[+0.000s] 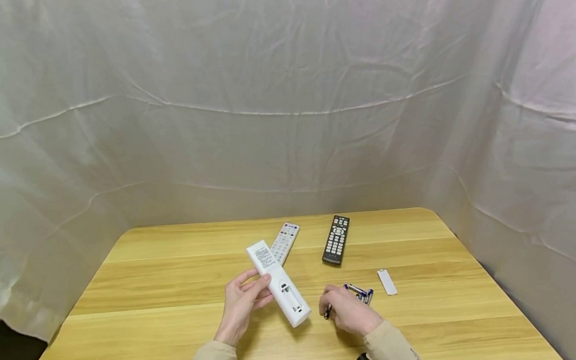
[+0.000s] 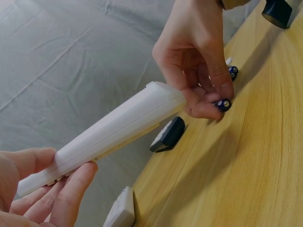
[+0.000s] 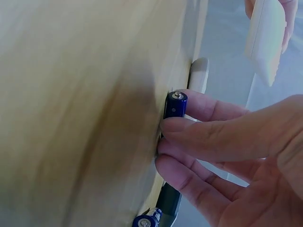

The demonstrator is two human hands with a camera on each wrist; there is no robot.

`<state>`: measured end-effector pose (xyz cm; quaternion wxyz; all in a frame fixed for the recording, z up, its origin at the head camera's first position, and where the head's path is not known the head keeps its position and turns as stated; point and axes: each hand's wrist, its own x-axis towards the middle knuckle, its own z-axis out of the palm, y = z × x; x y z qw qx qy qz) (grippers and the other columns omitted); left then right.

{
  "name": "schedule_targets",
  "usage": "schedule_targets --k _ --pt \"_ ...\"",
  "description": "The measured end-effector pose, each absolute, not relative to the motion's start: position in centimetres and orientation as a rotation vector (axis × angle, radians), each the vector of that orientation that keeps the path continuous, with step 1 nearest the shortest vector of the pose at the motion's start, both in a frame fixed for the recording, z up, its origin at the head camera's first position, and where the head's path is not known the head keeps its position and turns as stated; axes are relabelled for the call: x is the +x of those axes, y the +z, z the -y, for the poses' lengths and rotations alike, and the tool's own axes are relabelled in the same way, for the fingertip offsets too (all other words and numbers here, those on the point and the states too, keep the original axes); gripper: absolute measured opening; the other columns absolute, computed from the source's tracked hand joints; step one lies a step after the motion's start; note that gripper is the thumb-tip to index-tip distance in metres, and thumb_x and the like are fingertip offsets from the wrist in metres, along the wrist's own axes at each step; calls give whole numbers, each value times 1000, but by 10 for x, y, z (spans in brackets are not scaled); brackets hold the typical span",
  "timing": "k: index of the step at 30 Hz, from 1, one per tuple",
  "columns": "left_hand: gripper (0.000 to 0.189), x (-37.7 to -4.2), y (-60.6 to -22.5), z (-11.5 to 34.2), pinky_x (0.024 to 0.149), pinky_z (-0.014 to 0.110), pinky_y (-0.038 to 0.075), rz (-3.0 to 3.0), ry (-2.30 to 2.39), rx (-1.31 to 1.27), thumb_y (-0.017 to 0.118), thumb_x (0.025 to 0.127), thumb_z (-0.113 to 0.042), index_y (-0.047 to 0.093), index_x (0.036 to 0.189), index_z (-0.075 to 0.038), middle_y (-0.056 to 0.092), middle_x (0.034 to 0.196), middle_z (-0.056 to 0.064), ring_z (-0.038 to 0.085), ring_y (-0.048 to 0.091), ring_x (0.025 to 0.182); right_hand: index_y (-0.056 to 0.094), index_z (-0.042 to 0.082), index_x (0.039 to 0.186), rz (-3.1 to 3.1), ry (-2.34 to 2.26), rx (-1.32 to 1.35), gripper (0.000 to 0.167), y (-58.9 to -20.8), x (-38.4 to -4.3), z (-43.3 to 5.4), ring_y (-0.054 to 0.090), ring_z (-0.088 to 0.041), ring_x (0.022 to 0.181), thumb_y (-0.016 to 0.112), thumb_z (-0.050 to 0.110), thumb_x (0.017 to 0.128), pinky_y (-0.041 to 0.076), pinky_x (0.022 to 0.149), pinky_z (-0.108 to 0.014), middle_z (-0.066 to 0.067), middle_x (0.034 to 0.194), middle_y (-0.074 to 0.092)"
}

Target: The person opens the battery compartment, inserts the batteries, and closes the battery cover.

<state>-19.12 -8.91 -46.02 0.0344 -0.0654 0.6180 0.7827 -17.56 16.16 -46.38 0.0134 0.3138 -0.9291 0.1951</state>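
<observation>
My left hand (image 1: 243,301) grips a white remote control (image 1: 275,281), its back turned up toward the head camera. The battery compartment (image 1: 292,298) in that back is uncovered, and no battery shows in it. Close over the table, my right hand (image 1: 348,309) pinches a dark blue battery (image 3: 175,105) between thumb and fingers. Just beyond the right hand lie several more blue batteries (image 1: 360,292) in a loose group. A white battery cover (image 1: 387,282) rests on the table to their right.
A second white remote (image 1: 285,241) lies face up behind the held one, partly covered by it in the head view. Farther right is a black remote (image 1: 336,241). Grey cloth (image 1: 285,146) hangs around the wooden table (image 1: 174,277).
</observation>
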Motion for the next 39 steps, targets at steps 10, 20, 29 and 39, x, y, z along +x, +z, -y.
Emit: schedule_targets --k 10,20,29,39 --pt "41 -192 -460 89 74 34 67 -1895 2406 -207 69 93 -5 56 131 7 77 98 21 14 74 71 71 9 78 2870 595 993 39 -466 -177 -165 58 -8 74 60 -25 62 58 67 -21 1 81 61" --pt "42 -192 -460 89 73 32 67 -1892 2408 -211 69 93 -6 56 131 7 77 97 19 14 73 70 70 13 80 2912 486 949 38 -466 -176 -166 52 -11 78 66 -21 64 54 71 -25 5 81 59" --pt "42 -192 -460 89 72 32 67 -1894 2410 -206 69 93 -6 56 131 7 77 96 19 14 74 70 64 14 86 2879 445 969 42 -466 -174 -168 54 -13 80 66 -21 63 55 72 -28 5 84 59" --pt "42 -191 -460 89 74 34 67 -1894 2402 -204 69 93 -6 56 131 7 77 95 18 14 74 70 62 9 95 2892 486 908 33 -467 -174 -168 62 -18 82 68 -17 74 61 76 -32 -1 89 63"
